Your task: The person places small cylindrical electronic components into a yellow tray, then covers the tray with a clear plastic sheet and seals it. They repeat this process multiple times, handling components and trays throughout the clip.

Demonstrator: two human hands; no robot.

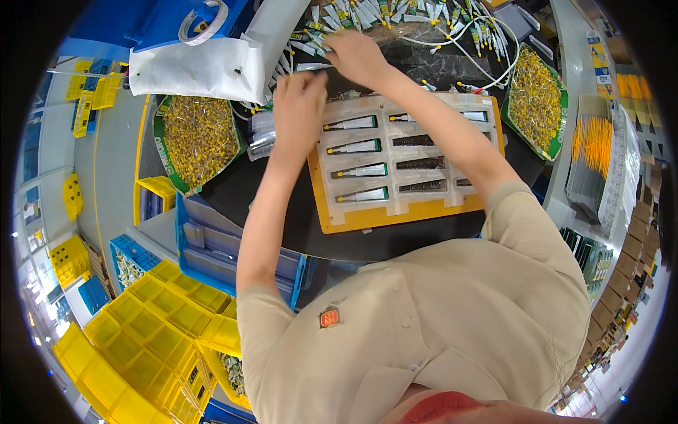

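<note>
There's room over the tray [389, 159], but a white cable [518, 51] loops beyond.

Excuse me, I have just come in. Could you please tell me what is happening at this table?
A person in a beige shirt works at a black table. The right hand is at the loose white tubes beyond the tray; the left hand is near the tray's upper left corner. Both are blurred, so I cannot tell what they hold. The tray's left column has four tubes; three slots in the next column look empty.
</note>
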